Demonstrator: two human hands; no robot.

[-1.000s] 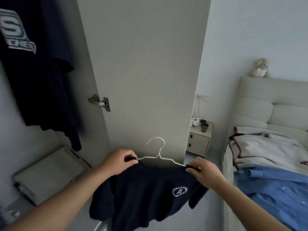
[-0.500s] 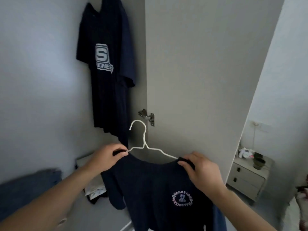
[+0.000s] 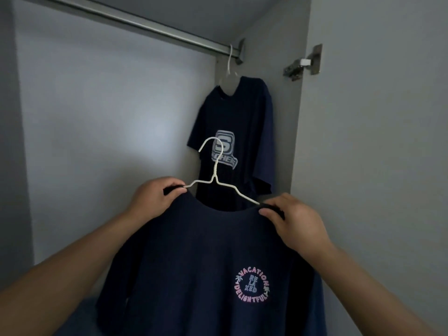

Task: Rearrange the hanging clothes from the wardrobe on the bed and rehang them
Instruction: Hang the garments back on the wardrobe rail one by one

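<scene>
Fingers of the left hand were found curled over the shirt's left shoulder seam, pinching cloth and wire together, while the right hand was seen gripping the opposite shoulder in like manner. The navy T-shirt was held on a white wire hanger at the centre of the head view, in front of the open wardrobe and below the rail, which ran from about ten o'clock to one o'clock across the top of the frame. A second navy T-shirt was observed already hung at the rail's far end, at roughly one o'clock from the held garment, just beside the wardrobe's side wall. A door hinge was noted at two o'clock. The shirt was judged light, soft and limp, liable to slide off the thin wire if tilted; the hanger was judged slight and easily bent. Hold was considered best taken at the shoulders, as was done, or at the hanger's neck below the hook. The hanger's long axis was seen running from nine to three o'clock, dipping slightly toward the right hand. The hook pointed to twelve o'clock, its opening turned toward nine o'clock. The printed chest badge faced the wearer of the camera.
</scene>
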